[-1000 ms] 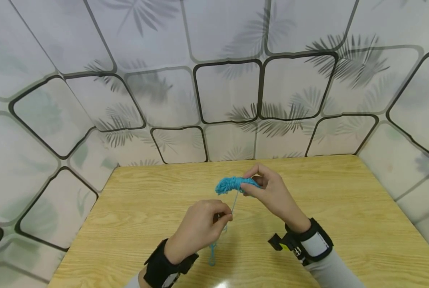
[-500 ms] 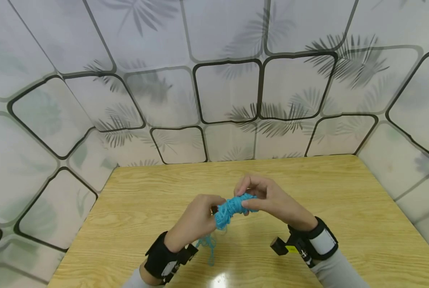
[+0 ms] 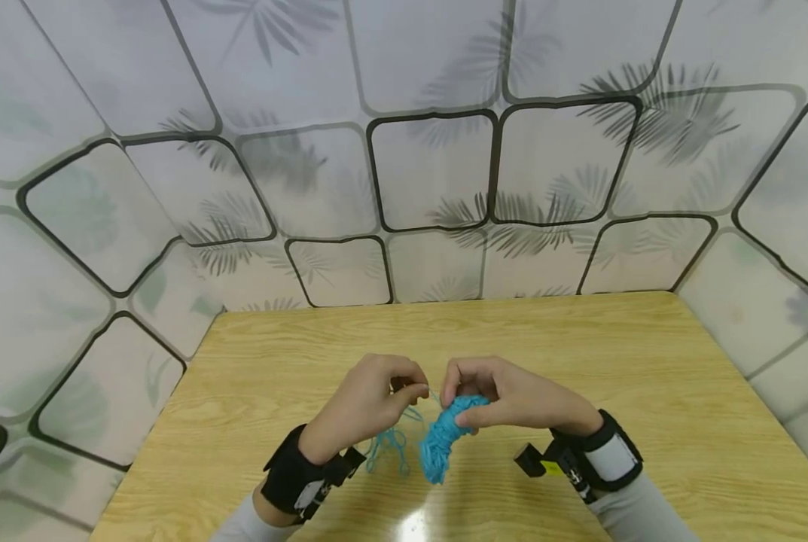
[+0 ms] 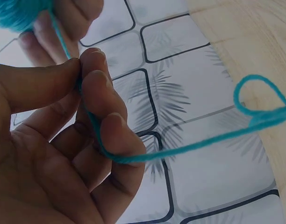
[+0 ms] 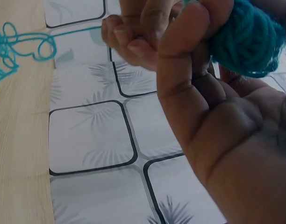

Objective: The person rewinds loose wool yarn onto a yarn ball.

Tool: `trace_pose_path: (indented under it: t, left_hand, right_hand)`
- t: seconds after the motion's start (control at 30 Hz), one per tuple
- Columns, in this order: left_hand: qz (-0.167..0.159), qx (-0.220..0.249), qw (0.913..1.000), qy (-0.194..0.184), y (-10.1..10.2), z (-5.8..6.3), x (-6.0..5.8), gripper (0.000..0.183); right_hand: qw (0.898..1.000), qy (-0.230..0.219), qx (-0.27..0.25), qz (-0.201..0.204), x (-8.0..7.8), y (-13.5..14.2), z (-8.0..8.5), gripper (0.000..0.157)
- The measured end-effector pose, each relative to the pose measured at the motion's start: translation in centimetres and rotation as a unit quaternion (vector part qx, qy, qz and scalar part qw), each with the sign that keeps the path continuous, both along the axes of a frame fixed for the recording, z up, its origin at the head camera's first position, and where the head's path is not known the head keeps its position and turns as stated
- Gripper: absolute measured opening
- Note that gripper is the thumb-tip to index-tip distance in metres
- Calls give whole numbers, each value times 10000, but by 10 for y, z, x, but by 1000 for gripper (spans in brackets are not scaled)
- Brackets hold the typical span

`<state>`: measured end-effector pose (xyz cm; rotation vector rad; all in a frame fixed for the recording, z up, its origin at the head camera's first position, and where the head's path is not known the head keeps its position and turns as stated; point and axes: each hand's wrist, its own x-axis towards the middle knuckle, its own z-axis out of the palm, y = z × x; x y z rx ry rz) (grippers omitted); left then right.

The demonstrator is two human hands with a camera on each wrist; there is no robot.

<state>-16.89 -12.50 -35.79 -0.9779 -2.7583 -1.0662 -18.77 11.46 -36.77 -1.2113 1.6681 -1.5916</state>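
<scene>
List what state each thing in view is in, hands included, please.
Left hand: pinching the yarn strand
Right hand: gripping the yarn bundle
Yarn bundle: thickly wound, tilted
Yarn strand: loose from the bundle, fairly straight either side of the left hand
Yarn loops: loose, untidy
Wrist straps: wrapped round both wrists

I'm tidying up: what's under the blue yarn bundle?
The wood-grain table, visible around it; the right hand grips the yarn bundle. The patch the bundle covers cannot be seen.
</scene>
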Motion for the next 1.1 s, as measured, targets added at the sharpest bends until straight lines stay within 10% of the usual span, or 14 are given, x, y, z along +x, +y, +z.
trace_pose_path:
  t: [0.4, 1.1]
  left_hand:
    - [80, -303, 9995, 66, 0, 9, 7, 11]
    - [192, -252, 9992, 228, 6, 10, 23, 10]
  right_hand:
    - [9810, 1245, 1280, -756, 1, -5, -5, 12]
    - [9047, 2431, 2300, -2637, -6, -11, -9, 16]
